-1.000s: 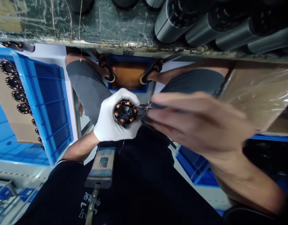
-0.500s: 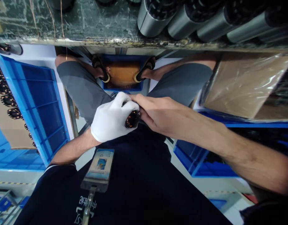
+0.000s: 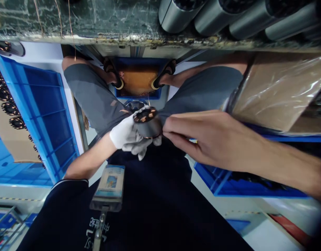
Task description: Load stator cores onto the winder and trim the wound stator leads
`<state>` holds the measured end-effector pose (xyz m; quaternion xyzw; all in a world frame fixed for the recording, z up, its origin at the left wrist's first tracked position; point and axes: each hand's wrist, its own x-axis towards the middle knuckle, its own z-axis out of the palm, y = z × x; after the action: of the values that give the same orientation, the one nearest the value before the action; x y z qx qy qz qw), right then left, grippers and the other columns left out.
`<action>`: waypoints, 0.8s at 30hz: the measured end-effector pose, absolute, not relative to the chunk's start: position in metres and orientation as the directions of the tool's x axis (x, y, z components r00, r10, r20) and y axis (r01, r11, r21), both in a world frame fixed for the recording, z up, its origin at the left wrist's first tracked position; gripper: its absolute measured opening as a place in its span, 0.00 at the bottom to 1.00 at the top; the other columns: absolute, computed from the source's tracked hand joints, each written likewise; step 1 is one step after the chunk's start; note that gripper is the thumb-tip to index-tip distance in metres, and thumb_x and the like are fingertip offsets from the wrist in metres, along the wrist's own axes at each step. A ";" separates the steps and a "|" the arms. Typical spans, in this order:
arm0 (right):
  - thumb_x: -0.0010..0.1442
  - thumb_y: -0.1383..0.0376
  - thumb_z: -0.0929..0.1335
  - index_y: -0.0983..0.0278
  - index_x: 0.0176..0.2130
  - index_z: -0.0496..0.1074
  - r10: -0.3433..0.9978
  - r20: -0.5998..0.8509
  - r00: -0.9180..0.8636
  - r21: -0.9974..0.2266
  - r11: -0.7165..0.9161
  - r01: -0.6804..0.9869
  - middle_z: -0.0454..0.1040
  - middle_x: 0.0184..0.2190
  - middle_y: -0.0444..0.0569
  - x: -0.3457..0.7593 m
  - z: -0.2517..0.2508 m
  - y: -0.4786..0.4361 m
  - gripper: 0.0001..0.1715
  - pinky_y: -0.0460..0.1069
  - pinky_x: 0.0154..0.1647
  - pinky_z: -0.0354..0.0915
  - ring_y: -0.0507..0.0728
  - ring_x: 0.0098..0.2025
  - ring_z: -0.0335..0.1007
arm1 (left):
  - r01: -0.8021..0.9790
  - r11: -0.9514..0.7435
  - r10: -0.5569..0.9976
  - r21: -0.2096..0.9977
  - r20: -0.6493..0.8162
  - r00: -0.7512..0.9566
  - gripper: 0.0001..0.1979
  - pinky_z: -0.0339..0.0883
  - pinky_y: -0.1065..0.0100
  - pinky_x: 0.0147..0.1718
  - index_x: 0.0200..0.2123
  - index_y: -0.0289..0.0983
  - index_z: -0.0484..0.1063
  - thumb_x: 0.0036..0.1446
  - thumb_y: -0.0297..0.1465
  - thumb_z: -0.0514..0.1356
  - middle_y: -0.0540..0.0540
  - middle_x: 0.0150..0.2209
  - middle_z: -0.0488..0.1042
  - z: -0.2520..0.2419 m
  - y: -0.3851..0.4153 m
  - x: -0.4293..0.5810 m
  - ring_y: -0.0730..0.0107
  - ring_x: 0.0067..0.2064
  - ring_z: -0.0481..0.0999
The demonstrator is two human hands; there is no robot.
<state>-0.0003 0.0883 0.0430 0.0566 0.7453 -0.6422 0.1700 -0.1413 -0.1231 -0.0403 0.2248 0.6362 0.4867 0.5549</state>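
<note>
In my white-gloved left hand [image 3: 125,134] sits a motor stator [image 3: 149,128], a short grey metal cylinder with copper windings showing at its upper end. The gloved fingers curl under and around its side, and the cylinder is tilted. A thin copper wire [image 3: 149,99] sticks up past its far rim. Just right of the stator is my bare right hand [image 3: 199,134], with thumb and fingers pinched together. What the pinch holds, if anything, is hidden. Some blur lies between its fingertips and the cylinder.
Grey metal cylinders [image 3: 180,15] stand along the worn green bench [image 3: 110,21] ahead. Copper wires [image 3: 71,24] hang over its edge. A blue crate [image 3: 45,104] with wound cores is at the left. Plastic-wrapped cardboard [image 3: 278,94] and a blue bin [image 3: 220,177] are at the right.
The stator has turned in my left hand, so its side and wound end now show. My left hand's grip has shifted underneath. My right hand has drawn off to the right.
</note>
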 end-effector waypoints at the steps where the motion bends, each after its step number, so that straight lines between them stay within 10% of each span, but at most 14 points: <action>1: 0.77 0.59 0.72 0.59 0.34 0.66 -0.126 -0.409 -0.904 -0.912 0.021 0.409 0.60 0.26 0.40 0.008 0.038 0.086 0.19 0.49 0.25 0.49 0.51 0.26 0.51 | -0.223 0.417 0.834 0.881 -0.468 -0.292 0.33 0.80 0.58 0.24 0.42 0.45 0.85 0.61 0.68 0.65 0.50 0.18 0.71 -0.040 -0.128 -0.137 0.59 0.21 0.78; 4: 0.77 0.50 0.74 0.57 0.34 0.60 -0.152 -0.605 -0.781 -0.654 -0.464 0.597 0.50 0.26 0.35 0.029 0.023 0.073 0.26 0.46 0.20 0.46 0.49 0.24 0.41 | -0.031 0.326 0.868 0.945 -0.312 -0.386 0.33 0.83 0.59 0.27 0.39 0.43 0.86 0.59 0.68 0.66 0.48 0.22 0.73 -0.034 -0.138 -0.130 0.56 0.28 0.83; 6: 0.79 0.47 0.71 0.56 0.34 0.58 -0.136 -0.591 -0.795 -0.641 -0.519 0.566 0.49 0.26 0.34 0.034 0.017 0.067 0.28 0.45 0.16 0.46 0.48 0.23 0.39 | 0.139 0.222 0.896 0.965 -0.146 -0.420 0.31 0.88 0.50 0.48 0.41 0.42 0.87 0.50 0.63 0.75 0.41 0.37 0.84 -0.032 -0.136 -0.129 0.47 0.46 0.88; 8: 0.84 0.50 0.66 0.57 0.35 0.63 -0.078 -0.413 -0.907 -0.882 -0.212 0.420 0.56 0.24 0.35 0.030 0.017 0.069 0.24 0.44 0.15 0.54 0.49 0.21 0.47 | 0.145 0.185 0.923 0.972 -0.121 -0.365 0.27 0.80 0.42 0.64 0.43 0.42 0.87 0.44 0.50 0.81 0.38 0.48 0.87 -0.033 -0.126 -0.127 0.42 0.56 0.86; 10: 0.85 0.57 0.63 0.57 0.37 0.74 -0.115 -0.155 -0.981 -0.970 0.207 0.129 0.66 0.25 0.38 0.021 0.022 0.080 0.22 0.45 0.18 0.63 0.50 0.22 0.57 | -0.016 0.263 0.948 0.965 -0.262 -0.181 0.16 0.82 0.43 0.59 0.42 0.41 0.85 0.53 0.42 0.76 0.39 0.45 0.87 -0.035 -0.116 -0.124 0.46 0.49 0.88; 13: 0.82 0.64 0.63 0.53 0.34 0.79 -0.269 0.031 -0.963 -0.804 0.566 -0.184 0.68 0.25 0.42 0.015 0.034 0.107 0.25 0.50 0.22 0.64 0.56 0.26 0.59 | -0.168 0.418 0.908 0.893 -0.402 0.119 0.11 0.83 0.55 0.39 0.36 0.39 0.83 0.66 0.39 0.65 0.41 0.34 0.84 -0.029 -0.109 -0.117 0.55 0.34 0.86; 16: 0.79 0.52 0.71 0.55 0.44 0.83 -0.219 -0.061 -0.974 -0.729 0.677 -0.106 0.74 0.32 0.47 0.023 0.045 0.129 0.14 0.55 0.30 0.67 0.59 0.34 0.67 | -0.012 0.396 0.916 0.918 -0.396 -0.063 0.10 0.82 0.55 0.48 0.44 0.41 0.83 0.59 0.34 0.70 0.41 0.43 0.87 -0.019 -0.109 -0.116 0.53 0.44 0.87; 20: 0.68 0.46 0.81 0.57 0.54 0.82 -0.287 -0.508 -0.812 -0.861 0.131 0.491 0.85 0.50 0.52 0.037 0.039 0.130 0.25 0.53 0.44 0.81 0.61 0.49 0.85 | 0.283 0.114 0.987 0.952 -0.075 -0.142 0.15 0.75 0.47 0.65 0.50 0.44 0.83 0.59 0.34 0.71 0.42 0.53 0.85 -0.012 -0.104 -0.122 0.47 0.58 0.84; 24: 0.76 0.48 0.73 0.60 0.36 0.72 -0.503 -0.550 -0.667 -0.623 -0.286 0.729 0.80 0.31 0.45 0.044 0.018 0.105 0.23 0.49 0.31 0.75 0.55 0.33 0.81 | 0.241 0.079 0.990 0.967 -0.049 -0.129 0.10 0.74 0.45 0.70 0.41 0.45 0.83 0.63 0.43 0.72 0.48 0.35 0.79 -0.010 -0.094 -0.123 0.55 0.45 0.85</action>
<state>0.0441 0.1054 0.0179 0.1243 0.4540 -0.7921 0.3887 -0.1234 -0.0943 -0.0100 0.5102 0.6036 0.4472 0.4187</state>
